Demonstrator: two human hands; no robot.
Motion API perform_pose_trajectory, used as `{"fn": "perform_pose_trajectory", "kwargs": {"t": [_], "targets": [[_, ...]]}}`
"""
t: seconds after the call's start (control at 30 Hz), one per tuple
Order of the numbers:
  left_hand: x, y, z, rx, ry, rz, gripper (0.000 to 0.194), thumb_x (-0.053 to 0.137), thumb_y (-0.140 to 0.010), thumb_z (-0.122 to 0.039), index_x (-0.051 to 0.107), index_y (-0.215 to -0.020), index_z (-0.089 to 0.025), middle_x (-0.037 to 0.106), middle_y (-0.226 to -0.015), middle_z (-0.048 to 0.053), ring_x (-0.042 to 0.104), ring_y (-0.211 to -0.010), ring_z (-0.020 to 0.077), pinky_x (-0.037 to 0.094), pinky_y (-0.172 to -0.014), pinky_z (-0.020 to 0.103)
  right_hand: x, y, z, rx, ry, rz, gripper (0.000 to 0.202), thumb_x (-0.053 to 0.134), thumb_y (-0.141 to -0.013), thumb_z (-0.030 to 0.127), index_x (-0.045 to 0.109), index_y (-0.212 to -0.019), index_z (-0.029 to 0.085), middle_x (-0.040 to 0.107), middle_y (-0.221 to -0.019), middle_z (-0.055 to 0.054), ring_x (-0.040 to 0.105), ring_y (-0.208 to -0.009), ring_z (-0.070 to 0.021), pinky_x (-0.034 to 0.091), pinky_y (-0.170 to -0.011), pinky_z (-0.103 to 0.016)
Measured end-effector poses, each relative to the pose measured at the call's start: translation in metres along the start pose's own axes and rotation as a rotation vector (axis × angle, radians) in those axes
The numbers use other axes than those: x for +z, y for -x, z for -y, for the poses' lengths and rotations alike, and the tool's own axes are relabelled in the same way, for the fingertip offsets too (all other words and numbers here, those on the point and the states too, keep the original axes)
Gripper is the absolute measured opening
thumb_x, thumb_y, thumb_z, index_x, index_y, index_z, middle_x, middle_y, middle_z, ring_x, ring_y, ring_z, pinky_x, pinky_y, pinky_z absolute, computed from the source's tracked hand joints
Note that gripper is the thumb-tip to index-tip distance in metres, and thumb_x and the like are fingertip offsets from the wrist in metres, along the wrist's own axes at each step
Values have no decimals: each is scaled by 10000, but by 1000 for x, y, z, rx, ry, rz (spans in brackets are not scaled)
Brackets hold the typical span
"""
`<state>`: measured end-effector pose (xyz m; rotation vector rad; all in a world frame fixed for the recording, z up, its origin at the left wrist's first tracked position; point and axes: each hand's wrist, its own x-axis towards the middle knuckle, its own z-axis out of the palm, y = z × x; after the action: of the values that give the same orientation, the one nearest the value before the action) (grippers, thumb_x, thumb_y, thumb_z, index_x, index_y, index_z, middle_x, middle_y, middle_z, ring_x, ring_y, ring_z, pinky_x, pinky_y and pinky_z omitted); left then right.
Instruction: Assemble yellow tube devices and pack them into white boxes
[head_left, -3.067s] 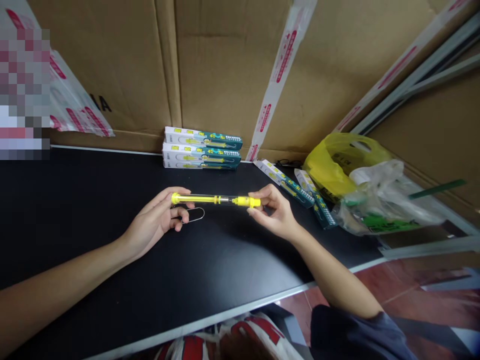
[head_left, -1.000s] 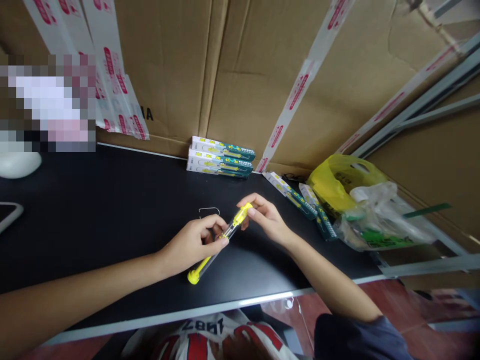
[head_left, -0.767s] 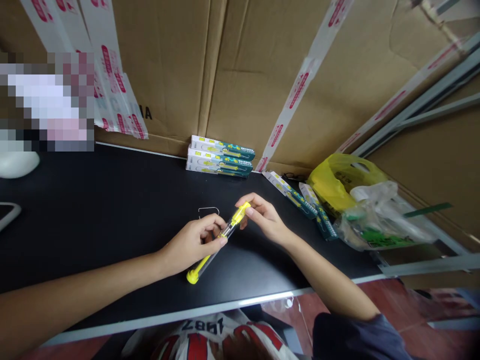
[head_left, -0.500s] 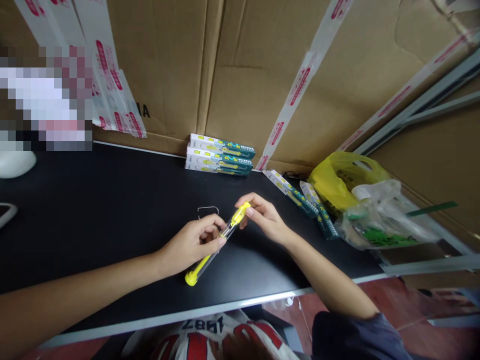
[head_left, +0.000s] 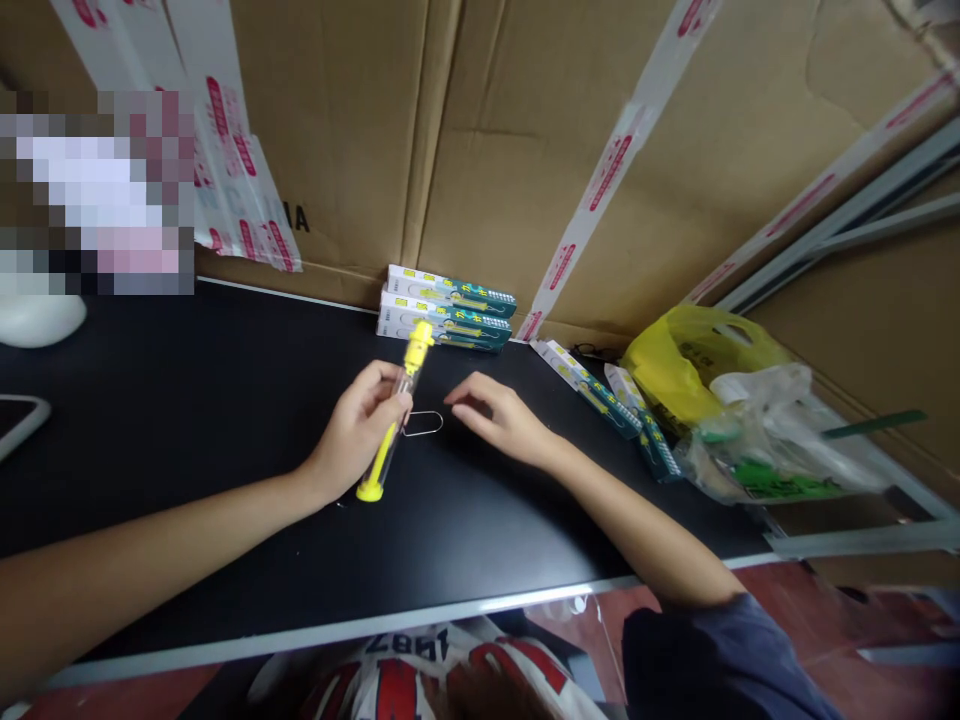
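Note:
A clear tube with yellow ends (head_left: 385, 455) is held tilted in my left hand (head_left: 352, 430), its fingers wrapped round the middle. The yellow cap points up and away, and the round yellow base is lower and nearer. Just right of the tube, my right hand (head_left: 499, 415) hovers with thumb and fingers apart and nothing between them. Between the hands, a bent metal wire hook (head_left: 426, 424) shows beside the tube; its left end is hidden behind my left hand and the tube.
Two printed boxes (head_left: 446, 322) are stacked at the cardboard wall (head_left: 360, 130). Two more (head_left: 589, 388) lie at the right, beside a yellow plastic bag (head_left: 667, 370) and a clear bag (head_left: 780, 460). A white rounded object (head_left: 41, 320) and a white-edged device (head_left: 30, 425) are at the left.
My right hand has let go of the yellow cap and opened. My left hand has moved left and away from me with the tube, which is now more upright.

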<state>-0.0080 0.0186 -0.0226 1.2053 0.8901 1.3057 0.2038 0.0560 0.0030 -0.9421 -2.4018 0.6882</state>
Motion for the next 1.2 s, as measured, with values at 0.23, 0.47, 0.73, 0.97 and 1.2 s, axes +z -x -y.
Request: {"fn": "perform_pose_trajectory", "kwargs": {"t": [0.23,0.47,0.73,0.97,1.2], "targets": [[-2,-7,3,-15,9,-80,155,550,-820,-310,471,-886,-194,489,-609,-77,431,-468,67,341,-417,172,22,-17,21,-196,756,301,201,553,-938,285,667,-1022,143,634,-1021,-107,545,-895,-214,452,-741,-329],[2,-2,6,-3,10,-16,280,497,-904,-460,509,-942,-183,454,-599,-68,399,-461,65,327,-413,176,31,-29,36,-242,968,416,270,397,-977,109,660,-918,110,653,-853,-123,550,-892,-230,411,-678,-331],[4,5,7,-116,-5,89,241,544,-887,-419,514,-903,-180,489,-625,-63,436,-468,56,375,-416,159,17,-13,26,-131,662,247,19,566,-849,163,585,-850,164,649,-790,-58,537,-766,-184,406,-671,-281],[10,12,6,-333,-38,249,293,486,-893,-367,475,-1133,-199,499,-585,-88,425,-361,57,347,-327,150,6,17,15,102,299,51,124,571,-772,88,508,-787,194,587,-731,14,531,-685,-128,390,-635,-230],[10,14,7,-383,-117,269,343,504,-890,-448,467,-1136,-211,515,-616,-87,447,-336,59,369,-298,155,9,27,7,-4,158,-176,68,556,-880,148,585,-828,181,583,-755,-7,535,-680,-122,434,-654,-237]]}}
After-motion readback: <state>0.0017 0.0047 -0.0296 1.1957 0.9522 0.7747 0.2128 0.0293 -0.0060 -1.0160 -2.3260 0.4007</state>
